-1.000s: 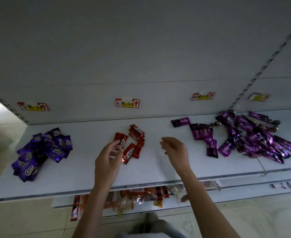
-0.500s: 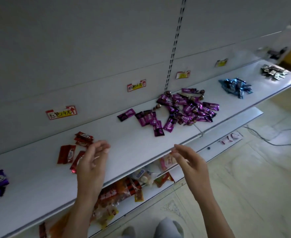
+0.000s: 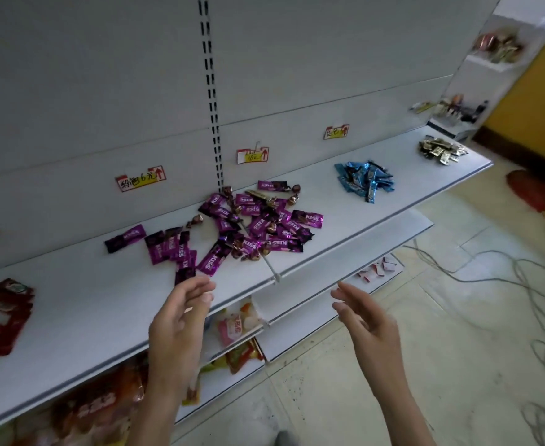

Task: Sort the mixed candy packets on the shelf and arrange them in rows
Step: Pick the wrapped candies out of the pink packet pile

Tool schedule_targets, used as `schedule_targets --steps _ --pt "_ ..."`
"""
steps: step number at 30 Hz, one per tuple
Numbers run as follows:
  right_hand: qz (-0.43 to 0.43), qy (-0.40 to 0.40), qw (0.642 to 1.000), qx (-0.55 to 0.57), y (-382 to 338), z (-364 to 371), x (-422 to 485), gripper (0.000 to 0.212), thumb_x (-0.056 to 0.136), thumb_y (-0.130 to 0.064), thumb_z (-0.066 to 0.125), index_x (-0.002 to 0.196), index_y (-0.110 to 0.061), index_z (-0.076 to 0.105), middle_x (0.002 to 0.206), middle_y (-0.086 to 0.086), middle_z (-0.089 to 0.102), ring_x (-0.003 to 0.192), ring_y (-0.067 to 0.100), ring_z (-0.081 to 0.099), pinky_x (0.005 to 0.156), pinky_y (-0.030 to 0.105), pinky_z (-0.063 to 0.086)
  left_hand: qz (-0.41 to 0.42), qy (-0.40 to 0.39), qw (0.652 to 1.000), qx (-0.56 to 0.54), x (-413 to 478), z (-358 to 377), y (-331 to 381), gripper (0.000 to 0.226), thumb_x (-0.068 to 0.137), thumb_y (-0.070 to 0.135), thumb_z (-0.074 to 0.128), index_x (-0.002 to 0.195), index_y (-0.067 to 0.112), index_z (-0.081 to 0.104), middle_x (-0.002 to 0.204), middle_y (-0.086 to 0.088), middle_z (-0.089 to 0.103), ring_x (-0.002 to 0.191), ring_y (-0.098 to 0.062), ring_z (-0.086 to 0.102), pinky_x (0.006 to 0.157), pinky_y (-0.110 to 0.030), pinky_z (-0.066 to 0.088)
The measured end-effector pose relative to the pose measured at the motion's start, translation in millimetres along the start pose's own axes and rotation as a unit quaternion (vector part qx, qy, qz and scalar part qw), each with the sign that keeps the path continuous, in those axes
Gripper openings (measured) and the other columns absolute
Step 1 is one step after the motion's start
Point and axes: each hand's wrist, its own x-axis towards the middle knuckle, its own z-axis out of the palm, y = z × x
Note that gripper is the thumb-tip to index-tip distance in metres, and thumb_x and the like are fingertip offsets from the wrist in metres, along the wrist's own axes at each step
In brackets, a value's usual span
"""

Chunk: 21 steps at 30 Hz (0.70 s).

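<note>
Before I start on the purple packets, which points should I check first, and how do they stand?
1. Left hand empty: ok, open.
2. Right hand empty: ok, open.
3. Purple packets uncovered and in view: ok.
4. Purple packets lying in rows: not ok, mostly a loose heap.
5. Heap holds one kind only: not ok, brown foil candies are mixed in.
6. Bare shelf in front for rows: ok.
</note>
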Motion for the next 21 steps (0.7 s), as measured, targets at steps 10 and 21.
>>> schedule_targets --steps 10,21 --pt "0.029 -0.055 0.998 -0.026 26.7 -5.0 85.4 0.025 0.088 -0.008 0.061 0.103 -0.028 0.065 0.095 -0.012 0.07 0.092 0.004 0.062 0.076 0.019 0.05 -0.044 0.053 0.997 0.045 35.6 53.5 -30.5 0.022 0.09 0.009 0.056 0.098 0.029 0.062 0.1 0.011 0.065 0.092 0.005 0.058 0.071 -0.006 0.041" --pt "-0.01 -0.167 0.969 -0.18 42.3 45.3 180.2 0.034 0.086 -0.007 0.063 0.116 -0.023 0.06 0.103 -0.009 0.061 0.088 -0.006 0.056 0.066 0.005 0.046 -0.113 0.078 0.983 0.122 97.9 83.5 -85.8 0.038 0.086 0.009 0.063 0.121 0.019 0.052 0.107 0.011 0.057 0.094 0.0 0.054 0.068 -0.01 0.04"
